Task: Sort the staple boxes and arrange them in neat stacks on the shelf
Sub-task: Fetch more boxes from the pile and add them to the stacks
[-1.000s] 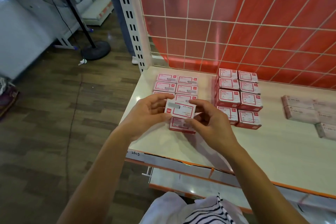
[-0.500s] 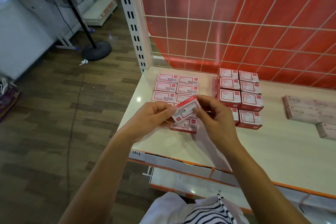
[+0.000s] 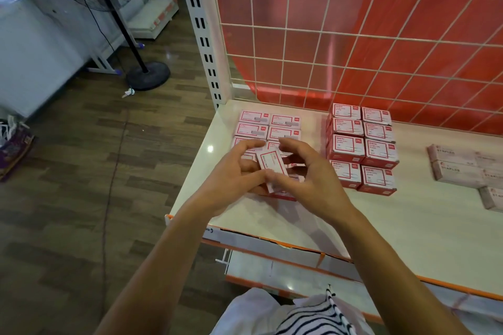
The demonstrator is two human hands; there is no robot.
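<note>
A small pink-and-white staple box (image 3: pixel 270 166) is held between both hands, turned so its long side points away from me. My left hand (image 3: pixel 234 179) pinches its left and near edge; my right hand (image 3: pixel 310 174) curls around its right side. Under the hands lies a low block of flat pink staple boxes (image 3: pixel 268 125) on the cream shelf (image 3: pixel 381 226). To the right stands a block of taller red staple boxes (image 3: pixel 362 147), two columns wide. The front boxes of the pink block are hidden by my hands.
Pale pink packs marked STAPLES (image 3: pixel 462 168) lie at the shelf's right edge. A red wire-grid back panel (image 3: pixel 353 35) rises behind the shelf, with a white slotted upright (image 3: pixel 201 35) at its left. A fan stand (image 3: pixel 148 76) is on the wooden floor to the left.
The held box has been rotated from lying crosswise to pointing away from me, and both hands have closed in around it over the pink block.
</note>
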